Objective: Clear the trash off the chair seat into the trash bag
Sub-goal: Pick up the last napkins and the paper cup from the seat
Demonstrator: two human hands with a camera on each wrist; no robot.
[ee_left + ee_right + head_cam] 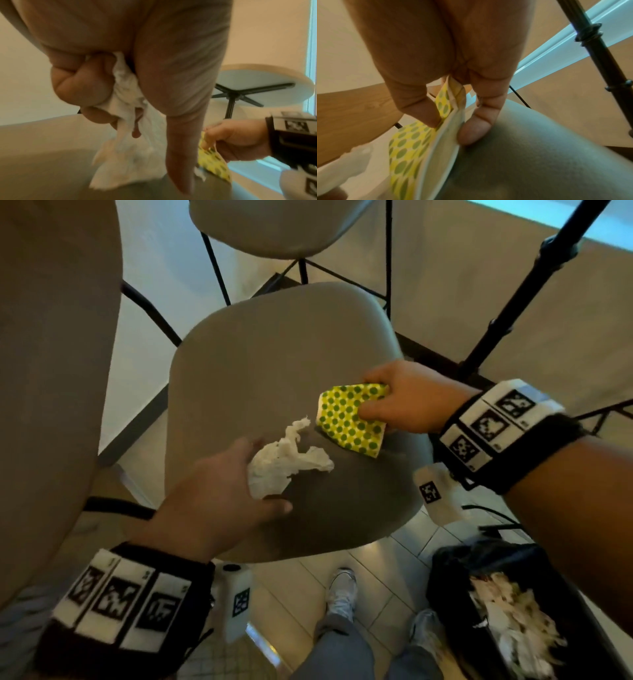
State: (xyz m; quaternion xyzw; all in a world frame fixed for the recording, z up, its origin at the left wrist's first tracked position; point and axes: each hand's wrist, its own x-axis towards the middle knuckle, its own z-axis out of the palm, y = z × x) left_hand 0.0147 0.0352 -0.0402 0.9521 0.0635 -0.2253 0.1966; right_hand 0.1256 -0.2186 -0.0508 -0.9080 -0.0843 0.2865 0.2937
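Observation:
A grey chair seat [274,364] fills the middle of the head view. My left hand [219,501] grips a crumpled white tissue [284,460] over the seat's front; in the left wrist view the tissue [130,155] hangs from curled fingers, with the thumb stretched toward the seat. My right hand [404,398] pinches a folded yellow napkin with green dots [349,419] at the seat's right edge; the right wrist view has the napkin [412,148] held between thumb and fingers just above the seat [539,155]. A black trash bag [507,611] stands open on the floor at lower right, with white paper inside.
A second chair [274,227] stands behind this one, and a beige surface [51,371] rises at the left. A black tripod leg [513,302] slants down at the right. My shoes [342,594] are on the tiled floor below the seat. A round table [265,86] stands beyond.

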